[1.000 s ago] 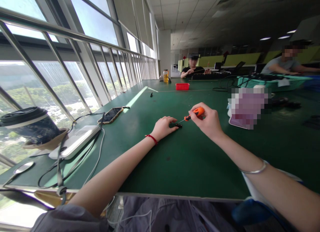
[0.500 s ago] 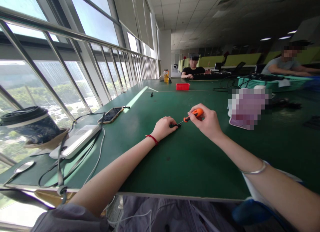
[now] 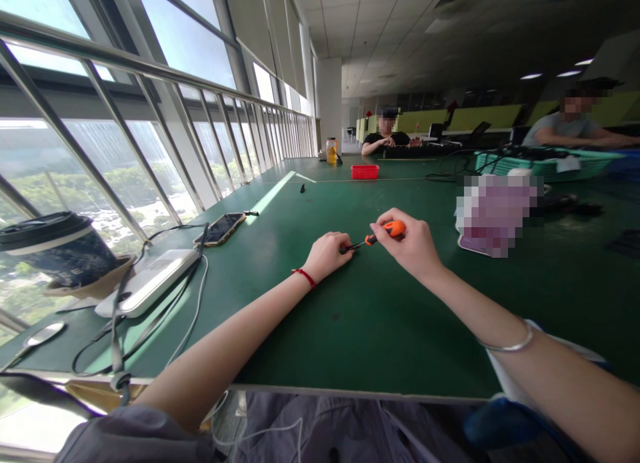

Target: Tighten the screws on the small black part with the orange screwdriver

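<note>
My right hand (image 3: 410, 246) is closed round a small orange-handled screwdriver (image 3: 384, 231), its tip pointing left and down. The tip meets a small black part (image 3: 346, 249) lying on the green table (image 3: 370, 316). My left hand (image 3: 326, 254), with a red cord at the wrist, pinches that black part against the table; most of the part is hidden under the fingers. Both hands sit close together near the middle of the table.
At the left lie a phone (image 3: 221, 228), a white flat device (image 3: 150, 280) with cables, and a lidded paper cup (image 3: 57, 250). A blurred pink object (image 3: 493, 213) sits at the right. Farther off are a red tray (image 3: 365, 172), a green basket (image 3: 545, 162) and two seated people.
The screwdriver and my right hand have shifted slightly left and down, bringing the tip onto the black part. My left hand stays in place.
</note>
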A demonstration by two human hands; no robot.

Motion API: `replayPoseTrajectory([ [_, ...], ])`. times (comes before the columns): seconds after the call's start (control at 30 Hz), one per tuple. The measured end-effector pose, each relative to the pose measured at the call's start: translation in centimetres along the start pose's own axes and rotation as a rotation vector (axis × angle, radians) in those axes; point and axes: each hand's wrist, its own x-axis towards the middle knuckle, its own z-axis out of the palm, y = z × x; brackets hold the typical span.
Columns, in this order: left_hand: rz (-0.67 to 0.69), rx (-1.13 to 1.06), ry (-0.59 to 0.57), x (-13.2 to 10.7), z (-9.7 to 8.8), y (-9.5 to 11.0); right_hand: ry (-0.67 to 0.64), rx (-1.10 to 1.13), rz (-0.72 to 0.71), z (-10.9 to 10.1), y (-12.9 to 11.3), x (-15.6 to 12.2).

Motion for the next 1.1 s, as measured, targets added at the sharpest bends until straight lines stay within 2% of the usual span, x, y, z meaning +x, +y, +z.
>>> replayPoseTrajectory([
  [0.23, -0.023, 0.024, 0.007, 0.11, 0.07, -0.03, -0.020, -0.026, -0.007, -0.02, -0.33, -0.25],
  [0.47, -0.043, 0.064, -0.004, 0.06, -0.18, 0.26, -0.032, -0.073, 0.070, 0.01, -0.72, -0.24],
  [0.67, -0.041, 0.081, -0.012, 0.10, -0.28, 0.39, 0.023, -0.054, 0.045, 0.06, -0.69, -0.34],
  [0.87, -0.040, 0.093, -0.015, 0.07, -0.27, 0.36, -0.018, -0.077, 0.156, 0.16, -0.99, -0.31],
  [1.1, -0.034, 0.105, -0.018, 0.08, -0.30, 0.39, 0.043, -0.027, 0.079, 0.36, -0.95, -0.45],
])
